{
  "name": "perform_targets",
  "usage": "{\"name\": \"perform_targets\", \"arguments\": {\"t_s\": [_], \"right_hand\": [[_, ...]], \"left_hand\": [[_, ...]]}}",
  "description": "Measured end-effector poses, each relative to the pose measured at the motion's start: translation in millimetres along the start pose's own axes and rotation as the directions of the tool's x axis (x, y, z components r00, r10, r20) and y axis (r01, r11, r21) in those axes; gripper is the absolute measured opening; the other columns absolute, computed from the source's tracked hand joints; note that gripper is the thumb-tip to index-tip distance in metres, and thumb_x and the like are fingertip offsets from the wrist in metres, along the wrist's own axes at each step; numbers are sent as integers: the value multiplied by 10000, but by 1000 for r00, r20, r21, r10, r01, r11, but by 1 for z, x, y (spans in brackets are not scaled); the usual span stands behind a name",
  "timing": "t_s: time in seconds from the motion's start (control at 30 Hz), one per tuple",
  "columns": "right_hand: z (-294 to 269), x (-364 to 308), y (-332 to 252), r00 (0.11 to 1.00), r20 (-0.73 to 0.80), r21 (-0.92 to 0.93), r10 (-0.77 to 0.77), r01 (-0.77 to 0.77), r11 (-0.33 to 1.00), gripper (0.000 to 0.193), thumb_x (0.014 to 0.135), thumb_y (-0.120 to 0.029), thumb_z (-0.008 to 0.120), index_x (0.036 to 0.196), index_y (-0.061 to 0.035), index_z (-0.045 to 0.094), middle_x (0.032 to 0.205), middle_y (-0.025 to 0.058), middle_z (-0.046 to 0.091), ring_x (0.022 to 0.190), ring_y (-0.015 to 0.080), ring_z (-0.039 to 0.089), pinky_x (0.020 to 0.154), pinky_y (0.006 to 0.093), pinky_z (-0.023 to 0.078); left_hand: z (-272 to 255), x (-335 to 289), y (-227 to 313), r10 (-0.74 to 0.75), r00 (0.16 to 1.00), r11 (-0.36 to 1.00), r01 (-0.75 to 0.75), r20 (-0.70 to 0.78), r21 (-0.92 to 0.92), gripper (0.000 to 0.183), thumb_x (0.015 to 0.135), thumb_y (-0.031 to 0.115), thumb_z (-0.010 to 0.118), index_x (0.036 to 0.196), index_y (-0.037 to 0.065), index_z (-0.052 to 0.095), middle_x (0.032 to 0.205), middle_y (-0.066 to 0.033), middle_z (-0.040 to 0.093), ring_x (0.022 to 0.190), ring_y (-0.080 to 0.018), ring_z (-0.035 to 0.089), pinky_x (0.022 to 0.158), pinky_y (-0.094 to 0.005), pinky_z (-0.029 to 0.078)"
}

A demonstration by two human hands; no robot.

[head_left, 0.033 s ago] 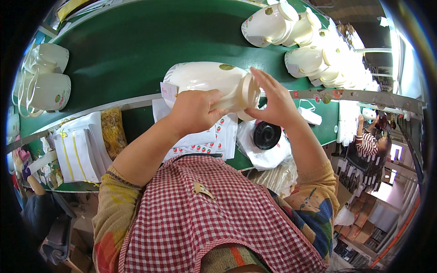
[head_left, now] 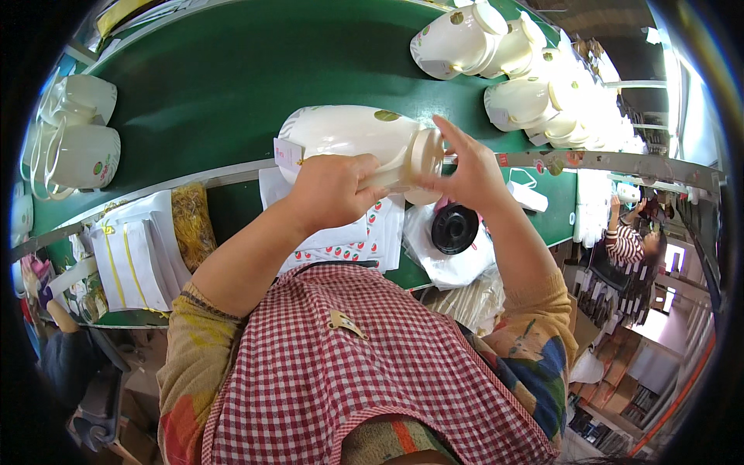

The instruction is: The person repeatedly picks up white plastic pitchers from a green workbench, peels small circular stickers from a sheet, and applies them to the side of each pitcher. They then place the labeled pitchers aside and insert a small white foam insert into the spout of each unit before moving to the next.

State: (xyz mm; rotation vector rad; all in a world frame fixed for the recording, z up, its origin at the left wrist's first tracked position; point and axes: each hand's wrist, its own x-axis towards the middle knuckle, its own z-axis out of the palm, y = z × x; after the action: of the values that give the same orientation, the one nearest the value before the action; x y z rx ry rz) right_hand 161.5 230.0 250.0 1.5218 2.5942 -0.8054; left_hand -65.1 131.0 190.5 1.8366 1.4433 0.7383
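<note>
A cream-white jug (head_left: 353, 128) with green leaf prints lies tilted on its side before me, its lid end pointing right. My left hand (head_left: 337, 186) is closed round the handle. A white tag (head_left: 288, 155) hangs at the jug's base end. Around the cream lid (head_left: 426, 159), my right hand (head_left: 474, 174) has its fingers spread, the forefinger off the lid; the thumb overlaps its near side, and I cannot tell whether it touches. Below that hand, a black round disc (head_left: 455, 229) rests on white plastic bags (head_left: 446, 267).
Many similar jugs (head_left: 523, 105) crowd the far right, and several more (head_left: 85, 155) stand at the left. A metal rail (head_left: 620, 164) crosses the green table (head_left: 209, 70). Printed sheets (head_left: 349, 244) lie near me, stacked white papers (head_left: 139, 256) at left. Another person (head_left: 626, 244) sits at far right.
My right hand's fingers have come away from the lid and spread wider. The left hand and the jug have hardly moved.
</note>
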Motion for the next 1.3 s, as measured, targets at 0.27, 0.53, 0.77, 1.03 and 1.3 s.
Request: {"name": "perform_targets", "arguments": {"t_s": [0.27, 0.53, 0.77, 1.03, 1.3], "right_hand": [[23, -8, 11, 959, -152, 74, -240, 253, 965, 857, 726, -424, 784, 1403, -80, 385, 1364, 192, 471, 1073, 368, 602, 889, 449, 495], [41, 11, 34, 670, -271, -268, -691, 637, 723, 774, 801, -554, 630, 1391, -98, 423, 1334, 218, 450, 1156, 419, 497, 924, 503, 458], [64, 17, -8, 855, -485, 89, -183, 257, 962, 582, 851, -437, 550, 1315, -89, 510, 1241, 187, 521, 1128, 393, 505, 961, 455, 425], [58, 42, -3, 547, -423, -240, -723, 701, 671, 538, 819, -407, 569, 1263, -104, 542, 1250, 155, 530, 1164, 359, 496, 969, 504, 402], [68, 52, -5, 830, -546, 262, -114, 298, 918, 473, 839, -315, 569, 1228, -46, 563, 1289, 202, 510, 1184, 387, 481, 1020, 462, 364]], "left_hand": [[1, -6, 2, -8, 1000, 1000, 8, -22, -13, 297, 791, 307, 719, 947, 64, 654, 761, -145, 658, 702, -324, 648, 626, -406, 498], [-5, -5, 1, -45, 999, 998, 46, 20, -35, 309, 802, 300, 716, 992, 63, 661, 777, -160, 668, 724, -322, 663, 649, -396, 511], [29, -22, 3, -73, 981, 997, 67, -181, -37, 281, 808, 287, 716, 988, 84, 639, 759, -167, 661, 699, -328, 662, 608, -401, 507], [-21, -8, -23, -156, 988, 951, 148, -9, -271, 293, 778, 297, 722, 933, 54, 666, 802, -162, 671, 730, -315, 654, 662, -392, 504], [34, 4, 13, -34, 929, 999, 43, -368, 15, 194, 819, 232, 686, 915, 75, 624, 740, -161, 640, 641, -356, 629, 572, -420, 488]]}}
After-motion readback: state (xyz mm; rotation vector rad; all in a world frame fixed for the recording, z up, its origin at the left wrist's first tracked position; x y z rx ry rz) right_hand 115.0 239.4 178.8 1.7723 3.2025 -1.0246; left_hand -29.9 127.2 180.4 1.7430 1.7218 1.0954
